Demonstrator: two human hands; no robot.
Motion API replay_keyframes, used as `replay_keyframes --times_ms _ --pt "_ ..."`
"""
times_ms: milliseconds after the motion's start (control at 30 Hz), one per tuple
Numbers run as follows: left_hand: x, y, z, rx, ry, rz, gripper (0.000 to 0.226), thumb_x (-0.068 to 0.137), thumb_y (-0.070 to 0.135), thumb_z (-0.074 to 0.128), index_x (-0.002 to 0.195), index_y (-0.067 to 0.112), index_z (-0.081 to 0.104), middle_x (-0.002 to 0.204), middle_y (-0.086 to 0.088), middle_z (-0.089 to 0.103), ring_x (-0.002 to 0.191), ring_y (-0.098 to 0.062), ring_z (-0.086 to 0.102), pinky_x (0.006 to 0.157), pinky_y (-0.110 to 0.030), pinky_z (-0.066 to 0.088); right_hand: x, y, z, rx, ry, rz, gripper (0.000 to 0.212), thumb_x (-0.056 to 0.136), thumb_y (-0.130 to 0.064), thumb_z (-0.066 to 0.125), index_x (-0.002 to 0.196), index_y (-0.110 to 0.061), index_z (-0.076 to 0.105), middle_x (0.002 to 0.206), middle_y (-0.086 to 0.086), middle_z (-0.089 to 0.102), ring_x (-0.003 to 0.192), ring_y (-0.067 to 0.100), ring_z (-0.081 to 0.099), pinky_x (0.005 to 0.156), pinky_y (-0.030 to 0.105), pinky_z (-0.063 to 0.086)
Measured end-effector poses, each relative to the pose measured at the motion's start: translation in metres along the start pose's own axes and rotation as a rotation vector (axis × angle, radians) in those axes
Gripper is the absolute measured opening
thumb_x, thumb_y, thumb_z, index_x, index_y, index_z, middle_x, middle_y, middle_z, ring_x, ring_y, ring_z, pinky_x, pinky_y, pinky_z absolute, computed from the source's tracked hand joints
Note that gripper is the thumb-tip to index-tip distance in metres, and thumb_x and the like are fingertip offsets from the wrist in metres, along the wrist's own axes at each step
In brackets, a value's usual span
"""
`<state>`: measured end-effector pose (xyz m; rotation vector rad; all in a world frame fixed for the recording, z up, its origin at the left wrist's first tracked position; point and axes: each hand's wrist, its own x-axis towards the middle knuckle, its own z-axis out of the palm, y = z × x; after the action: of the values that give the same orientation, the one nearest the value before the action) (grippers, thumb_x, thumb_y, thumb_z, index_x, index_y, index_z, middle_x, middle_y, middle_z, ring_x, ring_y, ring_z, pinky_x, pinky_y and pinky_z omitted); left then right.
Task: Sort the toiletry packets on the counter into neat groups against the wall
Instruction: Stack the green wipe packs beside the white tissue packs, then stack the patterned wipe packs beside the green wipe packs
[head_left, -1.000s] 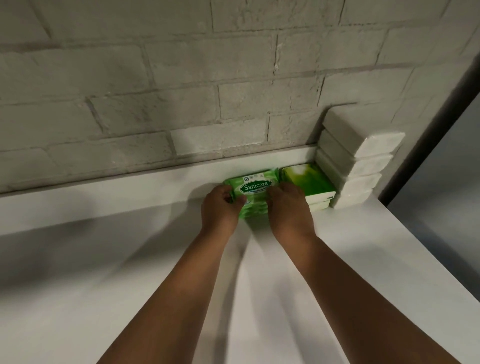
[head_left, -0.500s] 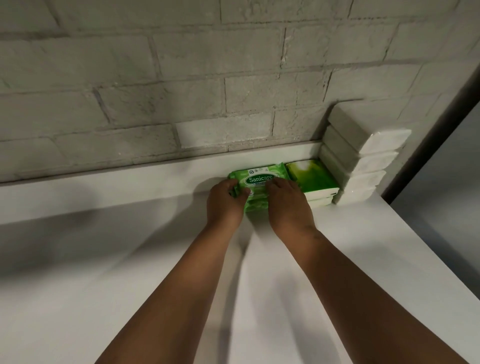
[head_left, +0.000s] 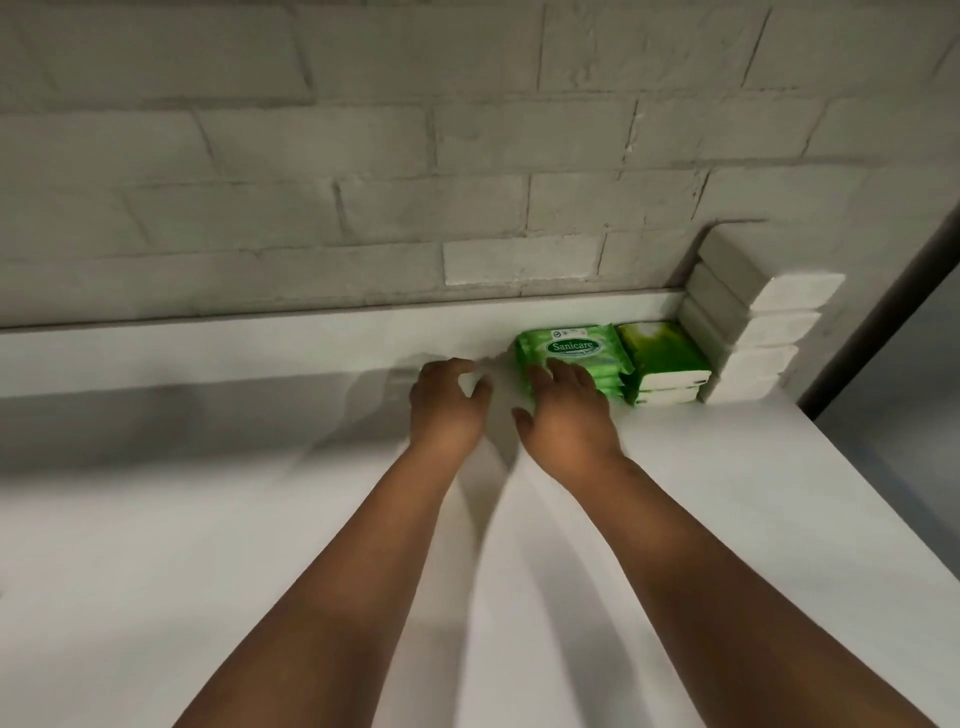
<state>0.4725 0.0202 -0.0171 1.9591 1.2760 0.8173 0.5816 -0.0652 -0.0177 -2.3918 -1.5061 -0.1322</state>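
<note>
A stack of green Sanicare wipe packets (head_left: 571, 347) stands against the low white ledge at the back of the counter. Right beside it is a stack of green-and-white packets (head_left: 662, 353), and a taller stack of white packets (head_left: 748, 322) fills the corner. My right hand (head_left: 566, 410) lies with relaxed fingers against the front left of the Sanicare stack. My left hand (head_left: 447, 405) hovers just left of that stack, loosely curled, holding nothing and apart from the packets.
The white counter (head_left: 260, 519) stretches out to the left and toward me. A grey brick wall (head_left: 415, 182) rises behind the ledge. The counter's right edge (head_left: 857, 519) drops off to a dark gap beside a grey panel.
Both hands gripped the Sanicare stack and slid it back to the ledge. Now my left hand has let go and moved left; my right hand's fingers have loosened on the stack.
</note>
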Motion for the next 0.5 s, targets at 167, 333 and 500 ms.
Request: replay_keyframes --times_ms 167,333,500 --pt "-0.025 -0.025 -0.045 0.098 0.074 0.029 0.034 0.089 0.034 0.059 0.116 0.014 0.063 0.125 -0.007 0.057 0.116 -0.022 0.054 0.103 -0.029 0.035 -0.020 -0.048 -0.001 -0.006 -0.055 -0.061 0.061 0.089 -0.042 0.055 0.142 -0.019 0.035 0.144 0.011 0.037 0.134 0.034 0.031 0.102 0.041 0.035" --pt "-0.039 -0.061 -0.094 0.165 0.113 0.021 0.033 0.089 0.035 0.058 0.116 0.016 0.063 0.127 -0.005 0.056 0.116 -0.023 0.053 0.103 -0.028 0.030 -0.033 -0.104 0.002 0.024 -0.102 -0.126 0.059 0.090 -0.041 0.053 0.142 -0.021 0.035 0.146 0.009 0.036 0.136 0.032 0.028 0.105 0.042 0.031" --pt "-0.053 -0.113 -0.154 0.202 0.143 -0.003 0.030 0.087 0.036 0.059 0.113 0.021 0.064 0.123 0.000 0.058 0.114 -0.025 0.052 0.096 -0.033 0.043 -0.045 -0.175 0.006 0.054 -0.127 -0.191 0.059 0.090 -0.042 0.052 0.143 -0.022 0.034 0.145 0.008 0.037 0.135 0.031 0.029 0.104 0.041 0.031"
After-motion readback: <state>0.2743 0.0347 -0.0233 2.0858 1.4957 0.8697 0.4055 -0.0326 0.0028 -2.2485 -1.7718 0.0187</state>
